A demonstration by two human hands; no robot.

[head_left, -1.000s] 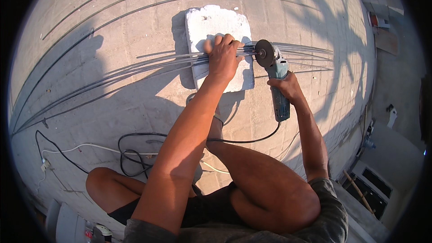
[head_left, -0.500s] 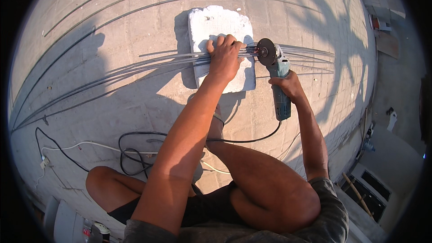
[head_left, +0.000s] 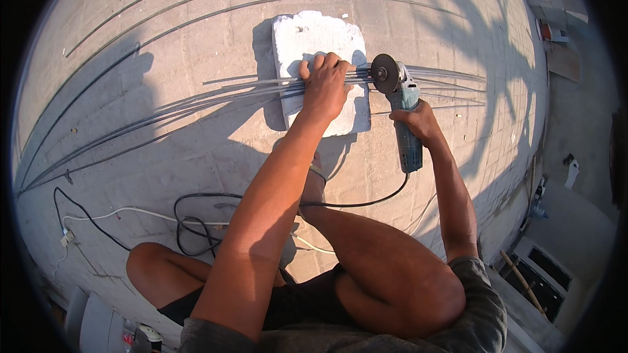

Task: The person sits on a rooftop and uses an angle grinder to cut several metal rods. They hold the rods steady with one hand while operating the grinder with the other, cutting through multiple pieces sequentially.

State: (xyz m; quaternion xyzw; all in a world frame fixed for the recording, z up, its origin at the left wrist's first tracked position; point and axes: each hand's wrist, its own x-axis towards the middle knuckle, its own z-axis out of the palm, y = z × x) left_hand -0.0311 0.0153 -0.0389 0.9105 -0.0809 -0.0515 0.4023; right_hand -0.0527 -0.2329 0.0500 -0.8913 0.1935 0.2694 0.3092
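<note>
Steel rods (head_left: 216, 95) lie bundled across a white foam block (head_left: 314, 36) on the paved floor (head_left: 163, 33), pinned down by the left hand (head_left: 325, 85) with fingers curled over them. Right hand (head_left: 415, 121) grips the angle grinder (head_left: 399, 108) body; its disc meets the rods just beside the left hand.

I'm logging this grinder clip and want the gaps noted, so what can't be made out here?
All in the head view:
- Rods under the left hand: hidden by the palm.
- Where the disc meets the rods: too small to tell.
- Grinder switch: covered by the right hand.
- White block underside: hidden.
- Cable ends: partly behind the legs.
</note>
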